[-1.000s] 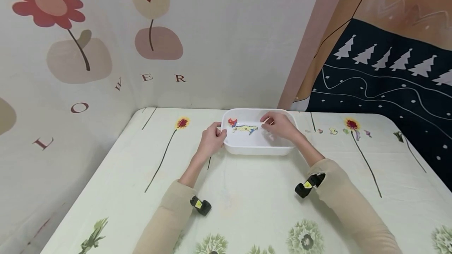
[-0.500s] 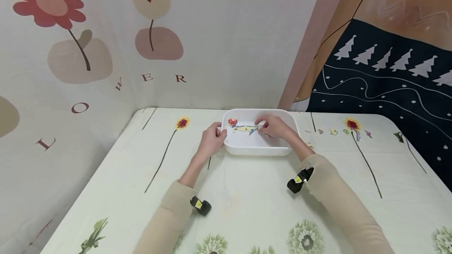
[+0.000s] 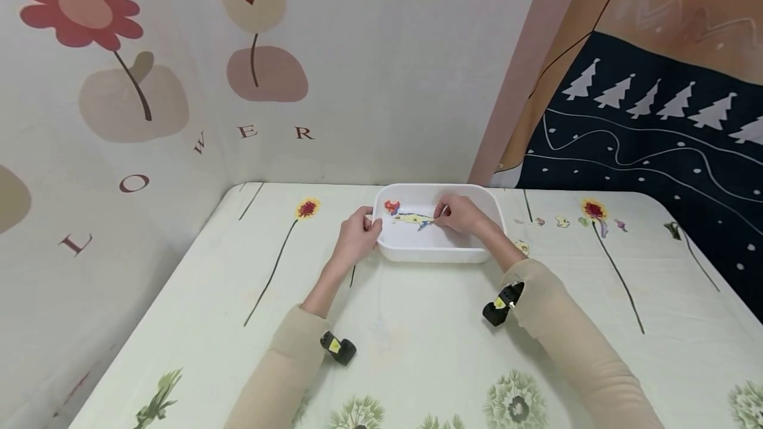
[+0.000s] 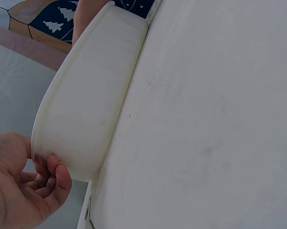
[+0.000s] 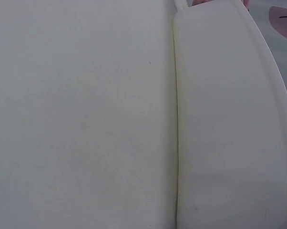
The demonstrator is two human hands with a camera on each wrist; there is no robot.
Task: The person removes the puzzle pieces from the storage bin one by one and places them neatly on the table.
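A shallow white plastic basin point(image 3: 432, 255) stands at the far side of the table. My left hand point(image 3: 357, 238) grips its left rim, thumb on one side and curled fingers on the other, as the left wrist view point(image 4: 26, 186) also shows. Inside the basin lies a flat yellow-and-blue animal-like shape point(image 3: 412, 218), with a small red-and-blue piece point(image 3: 392, 206) above its left end. My right hand point(image 3: 461, 214) reaches in over the right side and pinches a small pale piece, mostly hidden by the fingers, at the shape's right end. The right wrist view shows the basin's outer wall point(image 5: 229, 119).
Several small coloured flat pieces lie right of the basin, among them a yellowish one point(image 3: 563, 222) and a purple one point(image 3: 621, 225). Another yellowish piece point(image 3: 522, 246) sits close beside my right forearm. A flower-printed cloth point(image 3: 387, 336) covers the table; a printed curtain point(image 3: 381, 85) hangs behind.
My right hand has moved left and slightly down inside the basin, to the right end of the yellow-and-blue shape. The left hand keeps its grip on the rim.
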